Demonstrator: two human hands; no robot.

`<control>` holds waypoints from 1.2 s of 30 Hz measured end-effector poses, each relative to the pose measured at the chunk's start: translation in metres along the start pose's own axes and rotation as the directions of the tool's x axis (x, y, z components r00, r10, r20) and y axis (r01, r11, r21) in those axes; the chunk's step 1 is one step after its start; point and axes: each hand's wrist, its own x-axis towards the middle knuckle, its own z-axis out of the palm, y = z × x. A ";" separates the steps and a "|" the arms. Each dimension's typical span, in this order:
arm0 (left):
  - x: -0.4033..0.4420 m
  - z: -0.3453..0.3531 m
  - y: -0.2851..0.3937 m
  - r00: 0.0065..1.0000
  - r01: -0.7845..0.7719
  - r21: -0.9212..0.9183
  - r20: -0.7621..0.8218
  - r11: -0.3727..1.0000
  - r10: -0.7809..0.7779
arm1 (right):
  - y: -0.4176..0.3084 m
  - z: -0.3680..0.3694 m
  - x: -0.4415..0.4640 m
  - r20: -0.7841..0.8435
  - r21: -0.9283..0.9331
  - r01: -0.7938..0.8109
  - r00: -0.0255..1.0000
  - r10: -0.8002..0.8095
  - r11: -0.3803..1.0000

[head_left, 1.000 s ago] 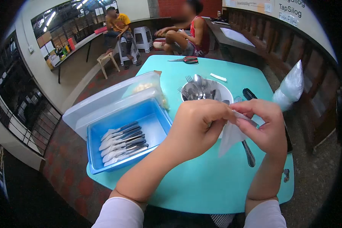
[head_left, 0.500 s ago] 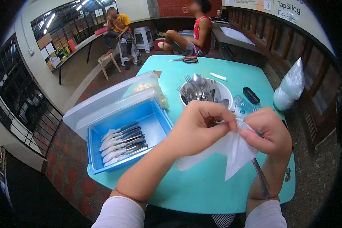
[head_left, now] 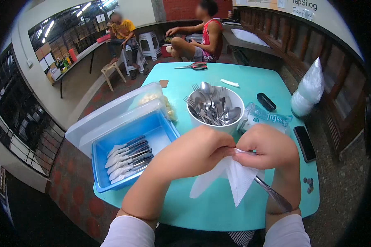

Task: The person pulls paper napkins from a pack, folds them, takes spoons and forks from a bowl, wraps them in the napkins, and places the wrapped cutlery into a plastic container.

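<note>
A white paper napkin (head_left: 237, 181) hangs in folds below my two hands, over the teal table. My left hand (head_left: 200, 149) is closed, pinching the napkin's upper edge. Pressed up beside it, my right hand (head_left: 271, 145) is closed on the napkin too. A metal utensil (head_left: 275, 194) is partly wrapped in it; its bare handle slants down to the right and its other end is hidden. Left of my hands, a blue tray (head_left: 98, 171) holds several napkin-wrapped utensils (head_left: 125, 161). Behind the hands is a white tub (head_left: 240, 101) of loose spoons and forks (head_left: 212, 103).
On the teal table (head_left: 202, 214) are a plastic napkin pack (head_left: 270, 117), a black object (head_left: 266, 101), scissors (head_left: 193, 66), a phone (head_left: 304, 143) and coins (head_left: 309, 184). A plastic-wrapped cone (head_left: 308, 92) stands at the right. Two people (head_left: 125, 33) sit beyond the table.
Both hands have moved down and left with the napkin and utensil, and their knuckles have turned closer together. The view has shifted slightly. The person in red has stretched out an arm.
</note>
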 end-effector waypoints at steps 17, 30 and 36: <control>0.005 -0.003 -0.021 0.978 -0.075 -0.005 -0.197 0.997 0.073 | -0.014 -0.032 -0.050 -0.464 -0.079 -0.377 0.833 0.301 0.923; 0.020 0.001 -0.055 0.711 -0.020 -0.520 -0.608 0.854 -0.353 | -0.071 0.040 0.010 -0.580 -0.553 -0.181 0.784 -0.220 0.813; 0.022 0.006 -0.049 0.635 -0.022 -0.472 -0.688 0.882 -0.352 | -0.044 0.075 0.043 -0.657 -0.583 -0.325 0.728 -0.196 0.745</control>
